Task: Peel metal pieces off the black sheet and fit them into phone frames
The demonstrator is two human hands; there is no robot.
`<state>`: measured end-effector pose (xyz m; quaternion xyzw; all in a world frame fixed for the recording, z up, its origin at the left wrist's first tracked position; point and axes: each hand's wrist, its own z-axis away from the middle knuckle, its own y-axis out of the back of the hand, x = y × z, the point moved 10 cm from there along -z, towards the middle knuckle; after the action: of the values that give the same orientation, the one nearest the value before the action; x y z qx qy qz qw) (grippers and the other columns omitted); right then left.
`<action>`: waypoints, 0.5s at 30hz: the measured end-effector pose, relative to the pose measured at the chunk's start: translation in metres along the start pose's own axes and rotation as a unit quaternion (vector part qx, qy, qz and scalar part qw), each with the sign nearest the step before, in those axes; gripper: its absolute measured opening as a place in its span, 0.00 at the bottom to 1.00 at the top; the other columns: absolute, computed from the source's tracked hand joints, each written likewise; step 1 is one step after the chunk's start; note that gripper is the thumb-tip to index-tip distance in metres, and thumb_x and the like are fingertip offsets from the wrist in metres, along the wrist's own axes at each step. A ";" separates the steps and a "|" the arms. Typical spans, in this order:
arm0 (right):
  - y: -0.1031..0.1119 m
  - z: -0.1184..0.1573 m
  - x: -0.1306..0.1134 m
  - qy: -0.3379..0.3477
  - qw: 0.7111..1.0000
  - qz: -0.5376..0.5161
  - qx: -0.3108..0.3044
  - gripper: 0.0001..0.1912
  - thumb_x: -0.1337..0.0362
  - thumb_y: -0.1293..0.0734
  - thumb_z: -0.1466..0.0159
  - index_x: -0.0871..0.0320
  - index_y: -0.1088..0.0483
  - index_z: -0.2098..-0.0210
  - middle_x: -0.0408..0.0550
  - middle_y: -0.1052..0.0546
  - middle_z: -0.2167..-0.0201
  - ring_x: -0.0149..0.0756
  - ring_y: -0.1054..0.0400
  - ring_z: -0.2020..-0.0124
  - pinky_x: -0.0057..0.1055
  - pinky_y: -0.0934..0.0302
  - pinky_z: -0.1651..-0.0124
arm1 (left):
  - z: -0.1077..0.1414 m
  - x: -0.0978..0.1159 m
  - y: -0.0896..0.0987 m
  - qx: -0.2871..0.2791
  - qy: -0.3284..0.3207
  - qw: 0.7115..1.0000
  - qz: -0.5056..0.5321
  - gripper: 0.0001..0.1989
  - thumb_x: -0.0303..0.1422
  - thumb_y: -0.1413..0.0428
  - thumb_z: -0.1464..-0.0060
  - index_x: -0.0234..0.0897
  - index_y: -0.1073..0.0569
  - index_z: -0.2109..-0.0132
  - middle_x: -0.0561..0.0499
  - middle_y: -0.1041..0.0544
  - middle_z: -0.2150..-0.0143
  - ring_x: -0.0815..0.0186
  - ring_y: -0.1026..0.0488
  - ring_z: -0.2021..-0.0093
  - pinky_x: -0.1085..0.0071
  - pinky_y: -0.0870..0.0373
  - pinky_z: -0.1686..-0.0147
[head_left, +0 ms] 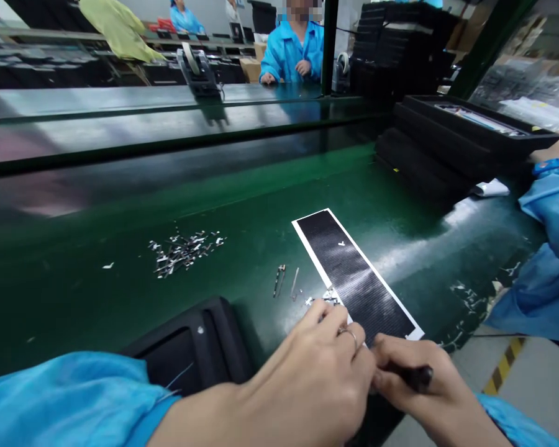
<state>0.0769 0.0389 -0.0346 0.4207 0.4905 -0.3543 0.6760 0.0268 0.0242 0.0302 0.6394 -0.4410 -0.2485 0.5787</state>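
Note:
A long black sheet with a white border (354, 267) lies slanted on the green table. At its near end my left hand (326, 372), with a ring on one finger, has its fingers curled together; what they pinch, if anything, is hidden. My right hand (423, 372) touches or nearly touches it, closed around a dark tool (419, 377) whose rounded end sticks out; its tip is hidden. By my left fingertips lie small white and dark scraps (323, 298). Just beyond are a thin metal strip (295, 282) and a small dark part with metal (278, 280).
A heap of tiny dark and white pieces (181, 251) lies left of centre. A black foam tray (186, 341) sits near my left forearm. Stacked black trays (447, 143) stand at the right, beside another person's blue sleeve (552, 205). A tape dispenser (196, 68) stands at the back.

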 end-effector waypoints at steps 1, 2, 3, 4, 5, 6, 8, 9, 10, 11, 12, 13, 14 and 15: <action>0.000 0.001 -0.006 0.030 0.999 0.033 -0.004 0.12 0.64 0.41 0.42 0.58 0.41 0.81 0.39 0.39 0.83 0.24 0.47 0.80 0.24 0.51 0.76 | 0.000 -0.006 -0.002 -0.018 0.034 0.998 0.052 0.12 0.23 0.55 0.44 0.34 0.27 0.65 0.47 0.24 0.68 0.61 0.30 0.66 0.63 0.33 0.62; 0.001 0.002 -0.010 0.049 0.997 0.054 -0.005 0.12 0.64 0.42 0.42 0.58 0.42 0.81 0.38 0.40 0.83 0.24 0.49 0.81 0.23 0.53 0.78 | 0.000 -0.011 -0.007 -0.042 0.063 0.991 0.110 0.11 0.24 0.53 0.44 0.35 0.27 0.66 0.48 0.24 0.67 0.61 0.29 0.65 0.64 0.33 0.60; 0.003 0.004 -0.012 0.055 0.996 0.067 -0.002 0.12 0.65 0.41 0.41 0.58 0.41 0.81 0.38 0.40 0.83 0.23 0.49 0.81 0.23 0.53 0.78 | -0.001 -0.016 -0.013 -0.069 0.094 0.979 0.167 0.10 0.25 0.52 0.44 0.37 0.27 0.67 0.50 0.24 0.67 0.62 0.29 0.64 0.65 0.33 0.59; 0.006 0.006 -0.012 0.053 0.996 0.077 0.003 0.10 0.65 0.40 0.42 0.58 0.39 0.79 0.38 0.39 0.82 0.23 0.48 0.81 0.22 0.52 0.78 | -0.001 -0.020 -0.021 -0.099 0.127 0.962 0.218 0.08 0.25 0.50 0.46 0.38 0.27 0.68 0.51 0.24 0.67 0.63 0.29 0.64 0.66 0.33 0.60; 0.012 0.009 -0.012 0.045 0.995 0.085 0.016 0.07 0.65 0.38 0.42 0.57 0.37 0.77 0.38 0.38 0.81 0.24 0.46 0.79 0.22 0.50 0.77 | -0.002 -0.025 -0.029 -0.127 0.163 0.944 0.257 0.07 0.25 0.49 0.47 0.38 0.28 0.70 0.53 0.24 0.68 0.64 0.29 0.65 0.68 0.33 0.61; 0.021 0.012 -0.010 0.034 0.995 0.090 0.040 0.05 0.64 0.36 0.43 0.56 0.36 0.75 0.38 0.36 0.79 0.24 0.43 0.78 0.22 0.48 0.76 | -0.003 -0.030 -0.036 -0.150 0.194 0.927 0.284 0.07 0.24 0.47 0.49 0.38 0.28 0.72 0.54 0.25 0.69 0.65 0.30 0.65 0.70 0.33 0.63; 0.043 0.022 -0.010 0.026 0.990 0.093 0.098 0.06 0.61 0.36 0.42 0.54 0.35 0.73 0.40 0.34 0.75 0.27 0.39 0.74 0.23 0.44 0.72 | -0.007 -0.036 -0.047 -0.177 0.241 0.904 0.305 0.07 0.22 0.47 0.52 0.36 0.31 0.75 0.55 0.26 0.71 0.66 0.30 0.67 0.72 0.34 0.66; 0.053 0.027 -0.011 0.031 0.987 0.100 0.124 0.07 0.59 0.37 0.40 0.54 0.34 0.73 0.41 0.33 0.74 0.29 0.37 0.72 0.23 0.42 0.70 | -0.010 -0.038 -0.051 -0.182 0.253 0.899 0.308 0.07 0.22 0.47 0.53 0.36 0.32 0.76 0.54 0.27 0.71 0.67 0.30 0.67 0.72 0.35 0.67; 0.063 0.032 -0.012 0.042 0.982 0.111 0.149 0.09 0.58 0.39 0.38 0.53 0.33 0.73 0.42 0.32 0.74 0.30 0.36 0.70 0.23 0.41 0.69 | -0.013 -0.037 -0.054 -0.186 0.252 0.897 0.312 0.07 0.21 0.48 0.53 0.35 0.33 0.76 0.54 0.27 0.71 0.67 0.31 0.68 0.73 0.35 0.67; 0.071 0.038 -0.013 0.050 0.975 0.125 0.174 0.10 0.59 0.40 0.37 0.53 0.32 0.73 0.42 0.31 0.73 0.30 0.34 0.69 0.23 0.40 0.67 | -0.016 -0.035 -0.056 -0.186 0.248 0.897 0.315 0.07 0.21 0.49 0.54 0.35 0.34 0.76 0.54 0.27 0.71 0.68 0.31 0.68 0.73 0.34 0.67; 0.078 0.043 -0.013 0.056 0.968 0.141 0.202 0.09 0.60 0.40 0.37 0.52 0.31 0.72 0.42 0.29 0.71 0.30 0.33 0.68 0.22 0.39 0.66 | -0.018 -0.034 -0.057 -0.178 0.241 0.900 0.316 0.07 0.21 0.49 0.54 0.35 0.35 0.76 0.53 0.27 0.70 0.68 0.30 0.68 0.73 0.34 0.66; 0.085 0.048 -0.011 0.055 0.960 0.149 0.230 0.08 0.60 0.39 0.37 0.51 0.30 0.71 0.41 0.28 0.70 0.30 0.32 0.67 0.21 0.39 0.66 | -0.020 -0.032 -0.057 -0.170 0.231 0.905 0.316 0.07 0.21 0.50 0.53 0.35 0.35 0.76 0.53 0.26 0.69 0.67 0.30 0.68 0.73 0.34 0.66; 0.091 0.054 -0.009 0.049 0.953 0.149 0.258 0.07 0.61 0.39 0.37 0.50 0.30 0.69 0.41 0.27 0.68 0.30 0.32 0.66 0.20 0.38 0.66 | -0.022 -0.028 -0.058 -0.163 0.212 0.912 0.312 0.08 0.21 0.51 0.53 0.35 0.35 0.76 0.52 0.26 0.68 0.67 0.30 0.67 0.73 0.33 0.65; 0.095 0.058 -0.006 0.047 0.947 0.144 0.284 0.06 0.61 0.39 0.38 0.49 0.30 0.68 0.40 0.26 0.67 0.30 0.31 0.65 0.20 0.38 0.66 | -0.023 -0.024 -0.058 -0.159 0.193 0.918 0.309 0.08 0.22 0.51 0.52 0.35 0.36 0.76 0.51 0.26 0.68 0.67 0.29 0.67 0.73 0.33 0.65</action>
<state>0.1816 0.0234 0.0023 0.6776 0.3346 -0.3576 0.5486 0.0505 0.0530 -0.0255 0.4066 -0.4510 0.0039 0.7946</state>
